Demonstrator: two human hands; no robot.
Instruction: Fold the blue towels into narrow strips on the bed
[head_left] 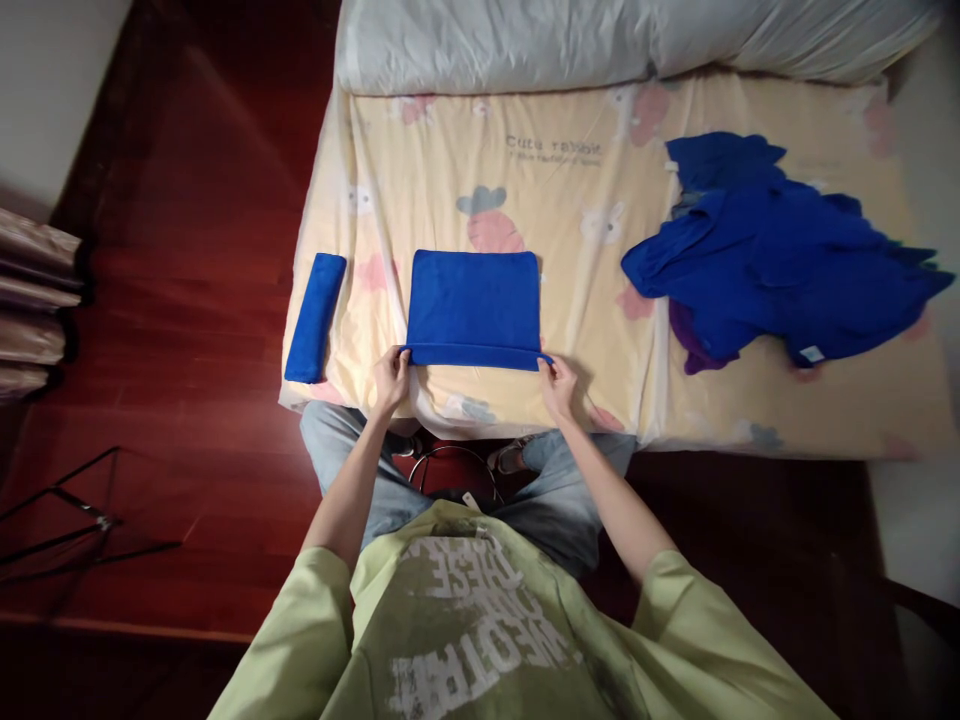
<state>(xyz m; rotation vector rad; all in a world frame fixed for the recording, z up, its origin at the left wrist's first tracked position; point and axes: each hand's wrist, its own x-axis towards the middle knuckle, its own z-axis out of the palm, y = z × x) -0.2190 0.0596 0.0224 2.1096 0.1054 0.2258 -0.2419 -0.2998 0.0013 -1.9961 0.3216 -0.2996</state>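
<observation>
One rolled blue towel (315, 317) done, lying at bed's (390, 190) left edge. Flat blue towel (473, 305) in hand: near edge turned up, first roll only. Left hand (393, 380) pinches left corner, right hand (559, 384) right corner. Heap of blue cloths (780, 255), probably towels, unrolled at right. No containers.

Blue towel (474, 305): soft matt cloth, fine nap (microfibre look), near edge rolled into thick hem. Rolled towel (315, 317): same matt blue cloth. Blue pile (772, 260): same fabric, crumpled, one purple piece beneath. Bedsheet (420, 180): thin smooth printed cloth, slight sheen, wrinkled at edge. Duvet (525, 40): pale, puffy, matt cloth. Floor (187, 250): dark red wood, glossy. Shirt (480, 620): light green cotton-like knit, cracked white print. Jeans (570, 500): faded denim.
</observation>
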